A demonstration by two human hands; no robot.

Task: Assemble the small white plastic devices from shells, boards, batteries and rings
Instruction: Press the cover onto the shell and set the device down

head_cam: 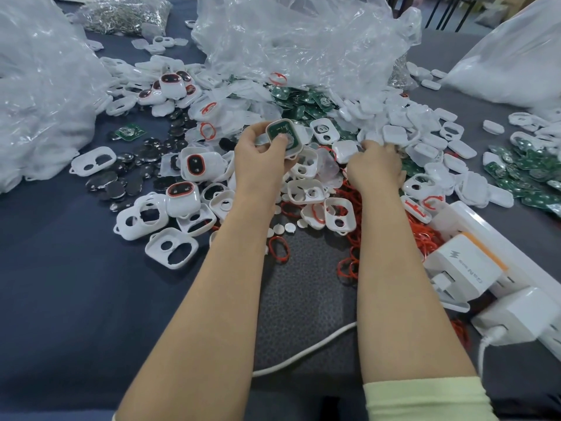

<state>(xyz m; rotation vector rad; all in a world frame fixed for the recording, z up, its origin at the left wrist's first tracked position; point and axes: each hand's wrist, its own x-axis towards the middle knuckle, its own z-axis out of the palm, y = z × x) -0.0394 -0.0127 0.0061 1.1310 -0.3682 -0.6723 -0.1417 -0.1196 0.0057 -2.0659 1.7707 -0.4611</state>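
Just above the centre of the frame, held by the left grip [261, 156] over the table [76, 284]: white shell [297, 148], rounded square, open side up, a little tilted. Inside, green board [277, 127] and round silver battery [291, 141], with the thumb pressing there. Right of centre, right grip [375, 168] palm down on the pile of shells [403, 132]; fingertips hidden among the parts, so cannot tell if holding something.

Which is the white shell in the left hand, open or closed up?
Open: the shell in the left hand has no cover, and the green board inside shows.
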